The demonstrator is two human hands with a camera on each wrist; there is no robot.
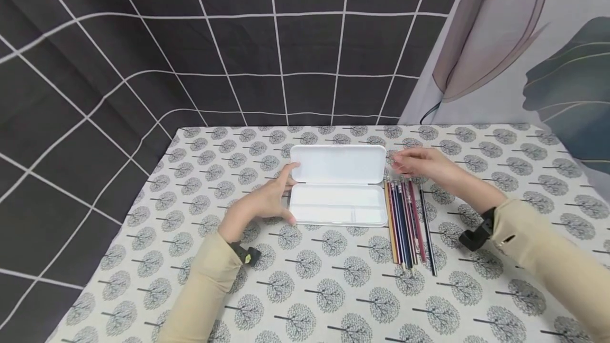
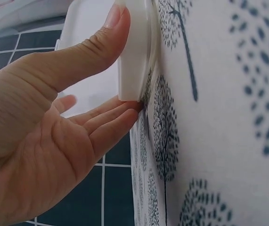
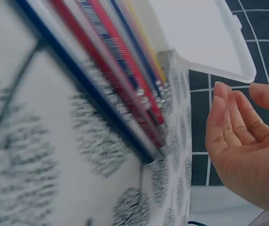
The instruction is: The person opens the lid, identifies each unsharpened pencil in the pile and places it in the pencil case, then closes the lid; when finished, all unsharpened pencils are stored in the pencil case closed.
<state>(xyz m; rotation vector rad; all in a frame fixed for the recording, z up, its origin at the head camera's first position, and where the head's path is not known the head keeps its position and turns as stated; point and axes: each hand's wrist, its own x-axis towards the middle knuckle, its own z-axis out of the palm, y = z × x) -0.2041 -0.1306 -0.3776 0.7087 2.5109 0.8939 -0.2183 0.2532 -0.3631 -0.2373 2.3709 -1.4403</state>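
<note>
While the bench [image 1: 267, 306] carries the open case [image 1: 338, 165], probably light, stiff and best steadied by its ends, the left hand [image 1: 267, 197], spread wide, touches its left end, and the right hand [image 1: 426, 164], relaxed and empty, hovers near likely slippery pencils [image 1: 404, 221], best pinched mid-shaft.

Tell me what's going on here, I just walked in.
Someone's left grip holds the left end of an open white case, its lid folded back. Their right grip hovers by the lid's right edge, with nothing visible in it. Pencils lie bunched right of the case on the tree-patterned cloth, with one dark pencil slightly apart. All pencils in view are outside the case.
</note>
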